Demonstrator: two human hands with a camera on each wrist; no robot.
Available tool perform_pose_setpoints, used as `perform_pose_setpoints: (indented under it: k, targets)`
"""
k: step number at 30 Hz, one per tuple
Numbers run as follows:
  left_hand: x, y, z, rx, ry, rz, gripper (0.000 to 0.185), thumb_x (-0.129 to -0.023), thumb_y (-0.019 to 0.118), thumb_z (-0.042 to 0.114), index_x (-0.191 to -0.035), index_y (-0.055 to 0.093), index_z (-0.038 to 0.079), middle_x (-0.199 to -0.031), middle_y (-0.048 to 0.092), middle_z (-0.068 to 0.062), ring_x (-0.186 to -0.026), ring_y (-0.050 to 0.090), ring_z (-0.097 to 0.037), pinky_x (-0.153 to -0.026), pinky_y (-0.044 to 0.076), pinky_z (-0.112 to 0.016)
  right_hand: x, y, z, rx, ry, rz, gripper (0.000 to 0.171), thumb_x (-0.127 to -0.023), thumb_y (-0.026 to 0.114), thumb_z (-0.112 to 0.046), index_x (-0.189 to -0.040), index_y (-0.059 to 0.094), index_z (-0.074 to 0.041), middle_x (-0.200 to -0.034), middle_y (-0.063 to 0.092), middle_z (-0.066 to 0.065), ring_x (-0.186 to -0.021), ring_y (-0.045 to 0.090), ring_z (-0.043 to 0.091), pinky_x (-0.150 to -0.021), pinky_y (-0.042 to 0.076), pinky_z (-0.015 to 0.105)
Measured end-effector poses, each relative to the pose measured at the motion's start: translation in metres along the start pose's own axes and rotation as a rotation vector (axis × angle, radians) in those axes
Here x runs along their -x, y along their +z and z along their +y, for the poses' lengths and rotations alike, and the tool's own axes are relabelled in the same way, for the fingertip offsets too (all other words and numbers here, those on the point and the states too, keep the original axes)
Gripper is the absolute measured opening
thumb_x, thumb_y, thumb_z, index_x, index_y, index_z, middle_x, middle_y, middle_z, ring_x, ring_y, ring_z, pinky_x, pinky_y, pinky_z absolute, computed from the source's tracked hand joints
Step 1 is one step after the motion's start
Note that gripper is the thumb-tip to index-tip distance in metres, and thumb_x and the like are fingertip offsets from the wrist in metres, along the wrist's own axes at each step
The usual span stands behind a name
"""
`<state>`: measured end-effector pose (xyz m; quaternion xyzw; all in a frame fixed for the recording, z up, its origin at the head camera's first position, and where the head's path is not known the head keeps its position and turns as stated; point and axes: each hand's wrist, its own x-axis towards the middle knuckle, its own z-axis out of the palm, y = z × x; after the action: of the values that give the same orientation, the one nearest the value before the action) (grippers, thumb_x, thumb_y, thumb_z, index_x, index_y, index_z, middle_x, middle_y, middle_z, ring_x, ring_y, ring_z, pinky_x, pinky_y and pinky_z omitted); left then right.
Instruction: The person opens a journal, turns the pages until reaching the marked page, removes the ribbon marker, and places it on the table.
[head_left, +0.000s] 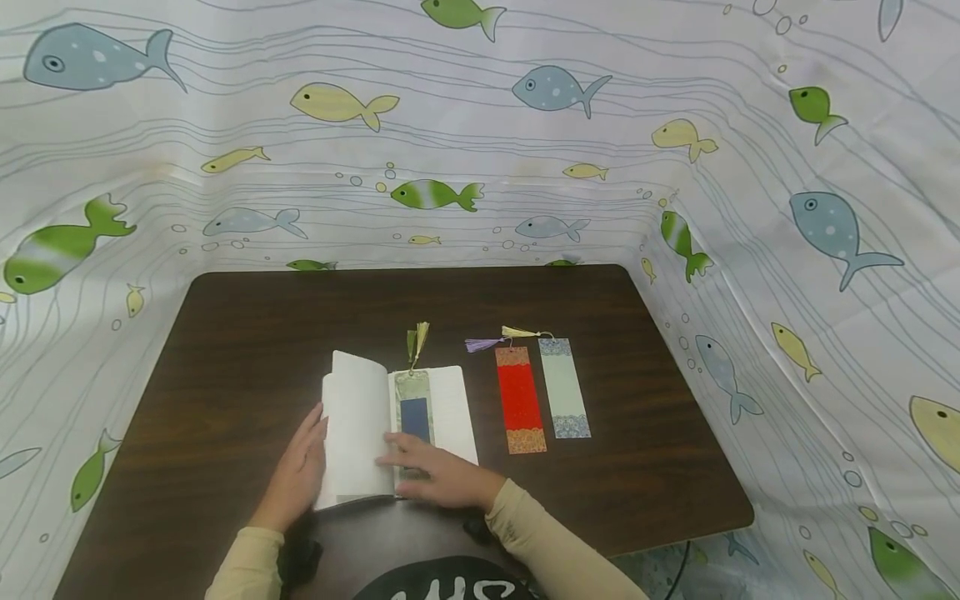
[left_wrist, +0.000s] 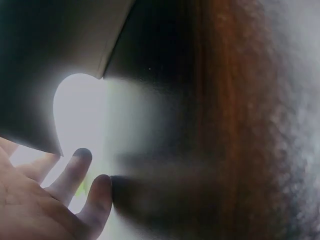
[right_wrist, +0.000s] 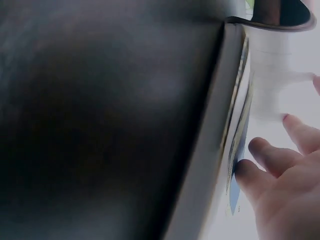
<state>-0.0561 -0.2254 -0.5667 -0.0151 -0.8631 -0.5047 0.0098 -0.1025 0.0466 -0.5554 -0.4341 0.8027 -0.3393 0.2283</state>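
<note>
An open white book (head_left: pixel 367 433) lies on the dark wooden table (head_left: pixel 240 350). A blue bookmark (head_left: pixel 414 412) with a green-yellow tassel (head_left: pixel 417 340) lies in its gutter. My left hand (head_left: pixel 298 475) rests with straight fingers against the raised left pages. My right hand (head_left: pixel 438 477) lies flat on the right page, fingers (right_wrist: pixel 272 155) touching the bookmark's lower end (right_wrist: pixel 239 150). In the left wrist view my fingers (left_wrist: pixel 75 170) reach under the lifted pages (left_wrist: pixel 45 75).
A red bookmark (head_left: pixel 520 398) with a purple tassel and a pale green bookmark (head_left: pixel 564 387) with a yellow tassel lie side by side right of the book. Fish-print cloth (head_left: pixel 480 125) walls the table on three sides.
</note>
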Motion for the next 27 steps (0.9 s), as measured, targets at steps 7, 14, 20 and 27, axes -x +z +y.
perform_pose_setpoints:
  k: [7, 14, 20, 27]
  targets:
    - [0.0017, -0.0038, 0.0006, 0.104, 0.023, 0.018, 0.054, -0.113, 0.027, 0.027, -0.155, 0.031, -0.006, -0.165, 0.019, -0.025, -0.149, 0.014, -0.052, -0.118, 0.01, -0.068, 0.001, 0.0041, 0.0, 0.134, -0.046, -0.017, 0.054, -0.103, 0.061, -0.03, -0.154, 0.046, -0.025, -0.17, 0.016, -0.001, -0.154, 0.018, 0.016, -0.121, 0.027, 0.033]
    - [-0.0026, -0.0082, 0.0006, -0.058, -0.121, -0.02, 0.084, -0.099, 0.064, 0.04, -0.161, 0.019, 0.006, -0.164, 0.02, -0.027, -0.147, 0.02, -0.053, -0.108, 0.021, -0.078, 0.0018, 0.0017, -0.0046, 0.188, -0.073, -0.001, 0.055, -0.101, 0.064, -0.029, -0.154, 0.047, -0.023, -0.169, 0.02, 0.002, -0.154, 0.021, 0.018, -0.12, 0.028, 0.032]
    - [-0.0035, -0.0072, -0.0018, -0.085, -0.106, -0.023, 0.096, -0.097, 0.069, 0.04, -0.164, 0.007, 0.012, -0.165, 0.016, -0.027, -0.148, 0.019, -0.054, -0.108, 0.022, -0.078, 0.0006, 0.0035, -0.0045, 0.245, -0.054, 0.043, 0.051, -0.103, 0.062, -0.027, -0.152, 0.049, -0.021, -0.167, 0.027, 0.001, -0.151, 0.029, 0.015, -0.118, 0.032, 0.03]
    - [-0.0045, -0.0048, -0.0068, -0.119, 0.009, -0.011, 0.077, -0.096, 0.071, 0.031, -0.158, 0.032, 0.008, -0.166, 0.019, -0.024, -0.147, 0.022, -0.054, -0.107, 0.025, -0.077, 0.0012, 0.006, -0.0044, 0.284, 0.036, 0.179, 0.041, -0.104, 0.058, -0.026, -0.144, 0.057, -0.016, -0.155, 0.048, 0.0, -0.141, 0.045, 0.012, -0.115, 0.037, 0.028]
